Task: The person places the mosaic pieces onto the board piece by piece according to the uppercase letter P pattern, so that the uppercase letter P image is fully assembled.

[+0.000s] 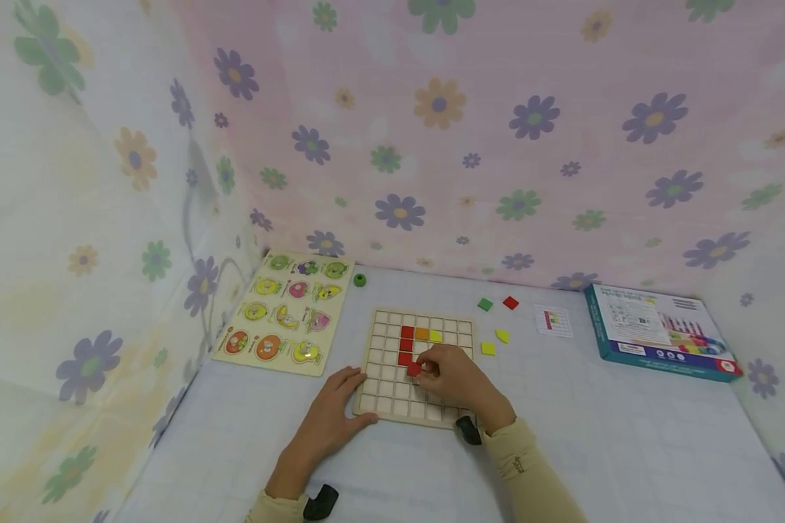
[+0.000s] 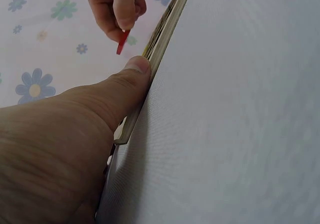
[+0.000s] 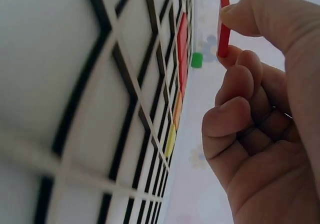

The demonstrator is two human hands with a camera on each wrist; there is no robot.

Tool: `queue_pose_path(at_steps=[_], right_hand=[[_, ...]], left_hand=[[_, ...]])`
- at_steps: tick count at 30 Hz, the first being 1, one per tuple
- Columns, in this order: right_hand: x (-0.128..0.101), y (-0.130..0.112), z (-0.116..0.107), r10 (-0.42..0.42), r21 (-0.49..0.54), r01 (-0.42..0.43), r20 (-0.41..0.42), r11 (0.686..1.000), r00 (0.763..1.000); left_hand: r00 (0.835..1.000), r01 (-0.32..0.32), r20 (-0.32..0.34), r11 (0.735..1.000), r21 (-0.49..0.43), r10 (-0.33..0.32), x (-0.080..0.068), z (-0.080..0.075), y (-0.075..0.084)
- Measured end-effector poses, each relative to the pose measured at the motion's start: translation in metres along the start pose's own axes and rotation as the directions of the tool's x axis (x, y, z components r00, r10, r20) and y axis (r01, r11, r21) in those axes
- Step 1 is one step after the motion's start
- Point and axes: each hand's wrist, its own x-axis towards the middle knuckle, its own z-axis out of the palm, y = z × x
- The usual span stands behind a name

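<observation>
A wooden grid board point(image 1: 392, 412) lies on the white-covered table. Set in its squares are red tiles point(image 1: 406, 345), an orange tile point(image 1: 421, 334) and a yellow tile point(image 1: 435, 336). Above the board, my right hand point(image 1: 454, 378) pinches a red square tile point(image 3: 224, 26) between thumb and forefinger; in the right wrist view it is held off the surface and the other fingers are curled. My left hand point(image 1: 330, 407) rests at the board's near left corner, its fingers along the left side. In the left wrist view its thumb point(image 2: 127, 81) touches the near edge.
Right of the board lie a green tile point(image 1: 485, 304), a red tile point(image 1: 511, 303), two yellow pieces point(image 1: 488, 349) and a pattern card point(image 1: 554, 321). A box point(image 1: 661, 334) stands farther right. A fruit puzzle board point(image 1: 281, 312) and a green bead-like piece point(image 1: 360, 280) are at the left.
</observation>
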Motion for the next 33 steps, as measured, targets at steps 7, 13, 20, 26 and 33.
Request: queue_pose_path(at_steps=[7,13,20,26,33], right_hand=[[0.010,-0.004,0.013,0.004,-0.133,0.000,0.035,0.991,0.999],[0.012,-0.004,0.018,0.025,-0.193,-0.018,0.031,0.981,0.999],[0.013,-0.006,0.021,0.053,-0.187,-0.041,0.061,0.982,0.997],[0.011,-0.010,0.020,0.043,-0.193,-0.027,0.080,0.981,0.996],[0.013,-0.010,0.019,0.044,-0.183,-0.028,0.083,0.983,0.996]], left_hand=[[1.000,0.007,0.013,1.000,-0.005,-0.007,0.000,-0.001,-0.001],[1.000,-0.005,0.007,1.000,-0.011,0.006,0.001,0.000,-0.001],[1.000,0.004,0.005,1.000,-0.012,-0.004,-0.001,-0.001,-0.001],[1.000,0.023,0.013,1.000,-0.009,-0.023,-0.002,0.000,0.000],[1.000,0.017,0.011,1.000,-0.016,-0.017,0.000,-0.002,0.001]])
